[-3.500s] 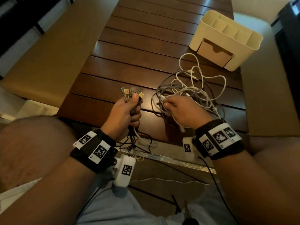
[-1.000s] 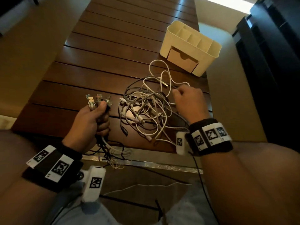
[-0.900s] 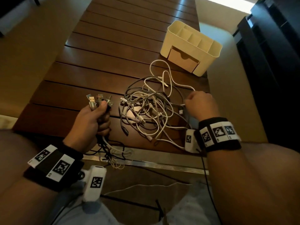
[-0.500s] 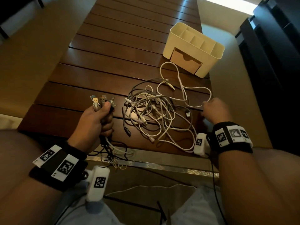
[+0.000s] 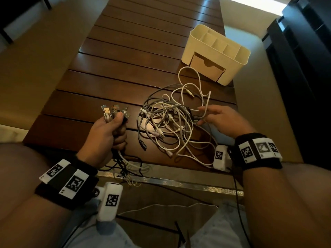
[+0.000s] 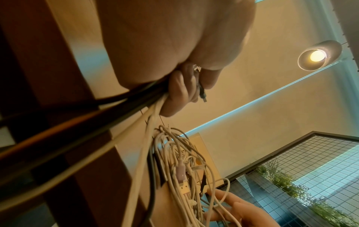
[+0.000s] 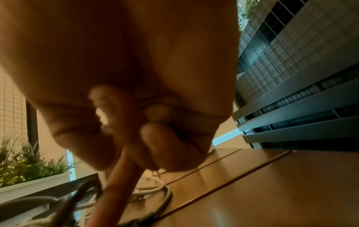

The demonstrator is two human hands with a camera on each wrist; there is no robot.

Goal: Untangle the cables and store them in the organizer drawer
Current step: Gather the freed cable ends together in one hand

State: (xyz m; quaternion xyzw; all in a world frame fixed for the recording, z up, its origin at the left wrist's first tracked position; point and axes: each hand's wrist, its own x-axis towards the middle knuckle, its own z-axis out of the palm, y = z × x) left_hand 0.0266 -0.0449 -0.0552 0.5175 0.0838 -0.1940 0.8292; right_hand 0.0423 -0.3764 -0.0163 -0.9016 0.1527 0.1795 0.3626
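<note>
My left hand (image 5: 118, 120) grips a bundle of cables just below their USB plugs (image 5: 114, 111), which stick up out of the fist; the rest hangs over the near table edge. The left wrist view shows the left hand (image 6: 184, 86) curled round black and white cords. A tangle of white and grey cables (image 5: 166, 120) lies on the table between my hands. My right hand (image 5: 200, 116) reaches into its right side with fingers spread, touching strands. The cream organizer (image 5: 215, 52) stands beyond, its drawer (image 5: 206, 68) facing me.
The slatted dark wooden table (image 5: 125, 56) stretches away from me. A metal strip (image 5: 179, 181) runs under its near edge. One white cable loop (image 5: 188, 72) reaches almost to the organizer. A dark slatted wall (image 5: 304, 68) stands to the right.
My right hand drew a white cable out to the right, then came back left to the tangle with its fingers spread. The left hand kept its grip and stayed put.
</note>
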